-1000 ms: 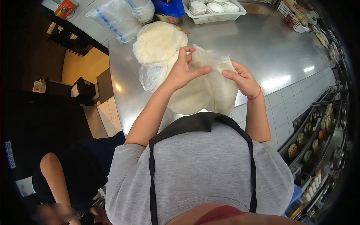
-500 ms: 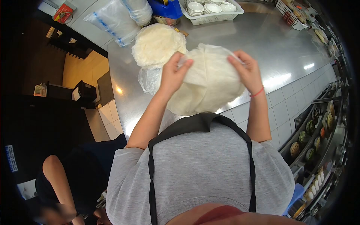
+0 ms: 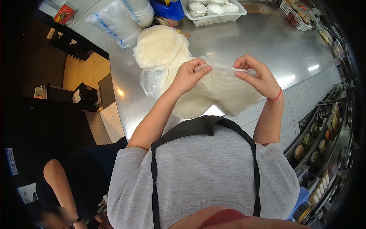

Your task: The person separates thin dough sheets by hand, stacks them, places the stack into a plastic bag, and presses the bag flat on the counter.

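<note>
A thin, whitish translucent sheet (image 3: 232,89) hangs between my hands over the near edge of the steel table. My left hand (image 3: 192,74) pinches its upper left edge, thumb against fingers. At the upper right edge, my right hand (image 3: 253,74) grips it between thumb and curled fingers. More pale sheet material (image 3: 190,103) lies below and behind the held one, left of centre. A round stack of cream-coloured sheets (image 3: 158,45) rests on the table beyond my left hand, with crumpled clear plastic (image 3: 152,81) beside it.
The steel table (image 3: 267,42) bears a white basket (image 3: 217,18) of small dishes, a blue container (image 3: 169,10) and plastic-wrapped packs (image 3: 114,23). Another basket (image 3: 295,17) stands at the far right. Food containers (image 3: 314,145) line the right side. A co-worker's arm (image 3: 61,183) shows lower left.
Both hands have moved right and slightly down, the right one farther. The held sheet has shifted right, and a gap now shows between its lower part and the material on the left.
</note>
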The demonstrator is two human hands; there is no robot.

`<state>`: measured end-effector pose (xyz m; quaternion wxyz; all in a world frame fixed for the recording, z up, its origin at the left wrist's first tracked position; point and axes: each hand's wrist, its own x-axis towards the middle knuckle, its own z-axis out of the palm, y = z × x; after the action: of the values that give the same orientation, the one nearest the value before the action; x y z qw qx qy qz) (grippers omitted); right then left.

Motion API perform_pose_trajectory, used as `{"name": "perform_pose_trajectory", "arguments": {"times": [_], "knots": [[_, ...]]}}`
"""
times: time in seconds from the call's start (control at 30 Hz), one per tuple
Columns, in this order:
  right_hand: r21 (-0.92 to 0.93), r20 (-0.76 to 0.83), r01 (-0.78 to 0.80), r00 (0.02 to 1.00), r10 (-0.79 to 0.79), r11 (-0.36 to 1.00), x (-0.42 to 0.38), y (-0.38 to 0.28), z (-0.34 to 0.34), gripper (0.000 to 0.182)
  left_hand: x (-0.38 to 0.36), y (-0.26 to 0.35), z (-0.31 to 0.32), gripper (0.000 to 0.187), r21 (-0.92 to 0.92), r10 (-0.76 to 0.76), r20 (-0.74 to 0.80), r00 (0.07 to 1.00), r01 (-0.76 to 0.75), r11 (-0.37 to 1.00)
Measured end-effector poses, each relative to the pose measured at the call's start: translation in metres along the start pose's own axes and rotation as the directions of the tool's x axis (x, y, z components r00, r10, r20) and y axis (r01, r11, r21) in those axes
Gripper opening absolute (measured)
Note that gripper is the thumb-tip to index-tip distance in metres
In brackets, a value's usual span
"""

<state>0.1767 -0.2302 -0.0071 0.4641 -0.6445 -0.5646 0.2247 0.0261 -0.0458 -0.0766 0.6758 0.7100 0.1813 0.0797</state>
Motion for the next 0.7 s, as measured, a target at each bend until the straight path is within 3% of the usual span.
{"name": "perform_pose_trajectory", "arguments": {"times": [0.03, 0.1, 0.17, 0.2, 0.27, 0.33, 0.4, 0.43, 0.47, 0.53, 0.6, 0.67, 0.7], "knots": [[-0.128, -0.009, -0.004, 1.000, 0.003, 0.992, -0.001, 0.001, -0.001, 0.028, 0.000, -0.001, 0.006, 0.017, -0.052, 0.054, -0.014, 0.998, -0.055, 0.997], [-0.157, -0.043, 0.010, 0.999, -0.017, 0.988, 0.000, 0.005, 0.018, 0.033, -0.003, -0.001, 0.012, 0.014, -0.103, 0.103, -0.025, 0.994, -0.105, 0.989], [-0.225, -0.084, -0.027, 0.996, 0.009, 0.974, 0.007, 0.004, 0.038, 0.035, -0.006, 0.006, 0.015, 0.013, 0.108, 0.198, -0.020, 0.980, -0.194, 0.975], [-0.225, -0.085, -0.028, 0.996, 0.009, 0.974, 0.008, 0.011, 0.042, 0.035, -0.008, 0.009, 0.015, 0.013, 0.108, 0.197, -0.019, 0.980, -0.194, 0.975], [-0.028, -0.241, -0.191, 0.954, 0.179, 0.981, 0.013, 0.033, 0.052, 0.031, -0.011, 0.011, 0.010, 0.013, 0.047, 0.245, -0.100, 0.964, -0.242, 0.969], [-0.007, -0.287, -0.169, 0.945, 0.159, 0.986, 0.012, 0.043, 0.048, 0.023, -0.012, -0.004, -0.006, 0.016, 0.106, 0.258, -0.160, 0.953, -0.243, 0.964], [0.127, -0.298, -0.066, 0.949, 0.102, 0.990, 0.009, 0.036, 0.037, 0.017, -0.013, -0.014, -0.018, 0.018, 0.159, 0.269, -0.207, 0.941, -0.239, 0.958], [0.207, -0.241, -0.161, 0.947, 0.210, 0.965, 0.008, 0.029, 0.031, 0.014, -0.014, -0.018, -0.022, 0.019, 0.086, 0.199, -0.206, 0.958, -0.185, 0.979], [0.206, -0.242, -0.163, 0.947, 0.211, 0.965, 0.007, 0.024, 0.028, 0.014, -0.015, -0.021, -0.025, 0.019, 0.013, 0.130, -0.202, 0.971, -0.130, 0.991], [0.232, -0.111, -0.127, 0.982, 0.155, 0.964, 0.008, 0.015, 0.027, 0.011, -0.011, -0.023, -0.024, 0.023, 0.116, 0.152, -0.158, 0.976, -0.135, 0.984], [0.238, -0.064, -0.110, 0.990, 0.129, 0.965, 0.010, 0.007, 0.032, 0.010, -0.005, -0.016, -0.009, 0.037, 0.207, 0.446, -0.107, 0.889, -0.419, 0.884], [0.242, -0.022, -0.093, 0.995, 0.101, 0.966, 0.011, 0.005, 0.034, 0.010, -0.004, -0.010, 0.000, 0.043, 0.230, 0.420, -0.060, 0.905, -0.397, 0.888], [0.204, -0.040, -0.066, 0.996, 0.076, 0.977, 0.012, 0.007, 0.035, 0.010, -0.007, 0.002, 0.009, 0.039, 0.131, 0.253, -0.107, 0.962, -0.239, 0.962]]}}
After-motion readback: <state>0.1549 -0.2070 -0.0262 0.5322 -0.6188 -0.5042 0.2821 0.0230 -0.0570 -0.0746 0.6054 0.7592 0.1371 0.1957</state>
